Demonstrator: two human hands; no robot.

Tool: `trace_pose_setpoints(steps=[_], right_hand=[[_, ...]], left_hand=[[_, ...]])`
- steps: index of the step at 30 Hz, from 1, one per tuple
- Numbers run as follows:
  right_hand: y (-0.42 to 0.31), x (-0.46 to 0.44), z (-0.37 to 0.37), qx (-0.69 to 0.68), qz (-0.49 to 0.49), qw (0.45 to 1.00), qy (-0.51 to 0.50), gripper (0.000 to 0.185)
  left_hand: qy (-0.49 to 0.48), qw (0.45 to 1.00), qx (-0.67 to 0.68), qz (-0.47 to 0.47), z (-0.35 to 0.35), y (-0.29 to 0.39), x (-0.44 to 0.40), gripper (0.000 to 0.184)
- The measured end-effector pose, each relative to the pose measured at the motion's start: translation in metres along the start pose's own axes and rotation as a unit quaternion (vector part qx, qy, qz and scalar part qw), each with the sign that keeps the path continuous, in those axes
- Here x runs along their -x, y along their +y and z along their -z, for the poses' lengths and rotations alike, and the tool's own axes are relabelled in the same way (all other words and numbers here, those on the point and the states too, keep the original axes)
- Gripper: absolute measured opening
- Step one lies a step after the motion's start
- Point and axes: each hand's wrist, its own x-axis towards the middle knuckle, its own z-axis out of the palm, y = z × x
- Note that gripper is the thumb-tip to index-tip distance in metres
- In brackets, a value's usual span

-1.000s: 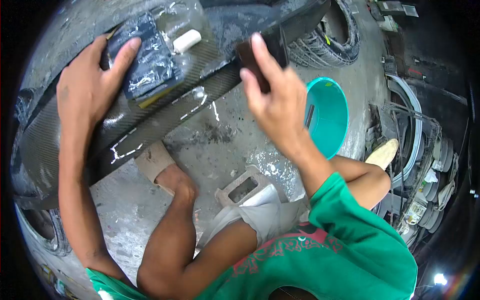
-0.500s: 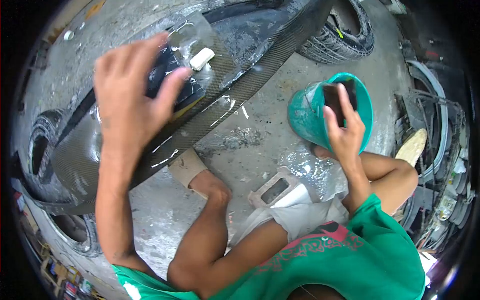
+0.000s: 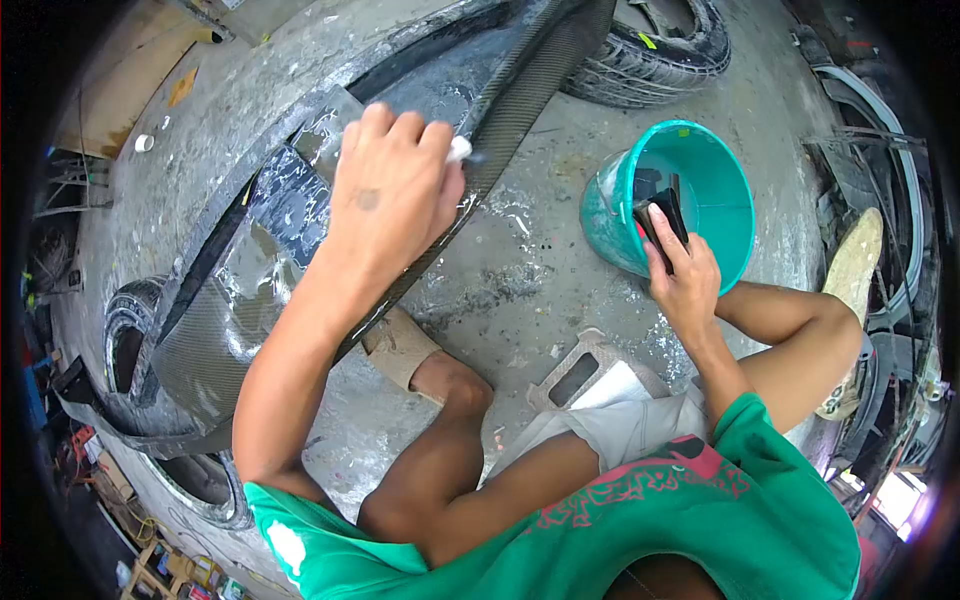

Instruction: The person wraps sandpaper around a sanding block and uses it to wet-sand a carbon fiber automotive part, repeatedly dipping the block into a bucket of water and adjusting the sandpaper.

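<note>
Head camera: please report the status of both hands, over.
Left hand closed on white piece. Right hand gripping dark block at mouth of teal bucket. Left hand blocks view of some patterned panel.

Shows a blotched grey floor [image 3: 150, 210], a dusty tyre [image 3: 655, 78] marked in yellow-green at the top, a second tyre [image 3: 122, 312] at the left, a third tyre [image 3: 232, 507] below that, a small white cylinder [image 3: 144, 143] near a brown board [image 3: 120, 105] at upper left, and a pale arched strip [image 3: 914, 205] amid clutter [image 3: 880, 365] at right.
</note>
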Motion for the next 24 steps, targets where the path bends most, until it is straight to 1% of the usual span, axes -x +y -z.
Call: trace_pose_setpoints(steps=[2,6,9,11,12,13,15,17,19,20,21,22,23,24], right_hand=[[-0.001,-0.001,0.000,-0.017,-0.013,1.000,0.008,0.062],[0.000,-0.002,-0.001,-0.010,-0.014,1.000,0.007,0.061],[0.000,-0.003,-0.001,-0.014,-0.018,1.000,0.003,0.061],[0.006,-0.012,-0.003,-0.074,-0.067,0.995,-0.011,0.062],[0.017,-0.020,-0.006,-0.086,-0.114,0.988,-0.052,0.063],[0.028,-0.032,-0.012,-0.104,-0.160,0.978,-0.089,0.061],[0.060,-0.042,-0.039,-0.067,-0.194,0.959,-0.195,0.061],[0.075,-0.048,-0.057,0.004,-0.172,0.917,-0.360,0.060],[0.094,-0.039,-0.085,0.040,-0.072,0.886,-0.456,0.058],[0.096,-0.039,-0.088,0.048,-0.068,0.869,-0.488,0.057],[0.094,-0.039,-0.085,0.057,-0.066,0.850,-0.520,0.056],[0.088,-0.046,-0.071,0.016,-0.091,0.861,-0.501,0.058],[0.094,-0.043,-0.066,0.027,-0.086,0.862,-0.499,0.058],[0.095,-0.042,-0.059,-0.058,-0.121,0.928,-0.348,0.060]], left_hand=[[0.040,0.999,-0.001,-0.010,-0.012,-0.001,-0.015,0.016],[0.030,0.999,0.031,-0.019,-0.016,-0.006,-0.015,0.016],[0.017,1.000,0.021,0.002,-0.002,-0.008,0.011,0.017],[0.024,0.999,-0.014,0.028,0.011,-0.012,0.026,0.019],[0.026,0.999,-0.022,0.042,0.017,-0.016,0.033,0.019],[0.050,0.997,-0.017,0.049,0.022,-0.022,0.036,0.019],[0.060,0.994,-0.051,0.074,0.027,-0.031,0.042,0.019],[0.064,0.992,-0.056,0.097,0.034,-0.035,0.044,0.018],[0.064,0.989,-0.079,0.108,0.037,-0.038,0.046,0.023],[0.075,0.987,-0.077,0.117,0.038,-0.037,0.048,0.023],[0.055,0.986,-0.075,0.136,0.041,-0.035,0.051,0.029],[0.033,0.985,-0.073,0.154,0.042,-0.035,0.052,0.035],[0.042,0.983,-0.070,0.162,0.043,-0.039,0.054,0.035],[0.067,0.983,-0.078,0.150,0.044,-0.043,0.057,0.040]])
